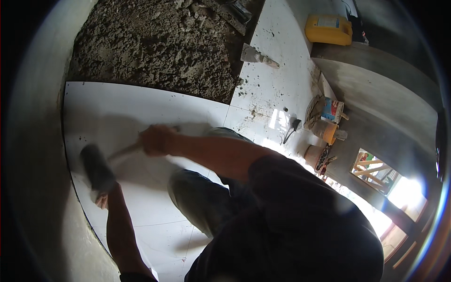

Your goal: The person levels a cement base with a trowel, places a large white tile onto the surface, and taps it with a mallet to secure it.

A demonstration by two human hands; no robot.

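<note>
A rubber mallet with a black head (97, 168) is blurred over the large white floor tile (188, 110), close to the wall on the left. My right hand (159, 140) is wrapped around its pale handle. Beside the mallet head, at the wall edge of the tile, lies my left hand (102, 200); the head hides part of it and its fingers are too unclear to read. Beyond the tile's far edge spreads a bed of rough grey mortar (155, 47). My knees rest on the tiled floor.
A scraper (258, 55) lies on the crumb-strewn tiles at the right. A yellow jerrycan (329, 29), an orange-yellow bucket (324, 130) and another container of tools (314, 155) stand farther right. A dark trowel-like tool (237, 11) sits on the mortar. The bare wall (40, 141) borders the left.
</note>
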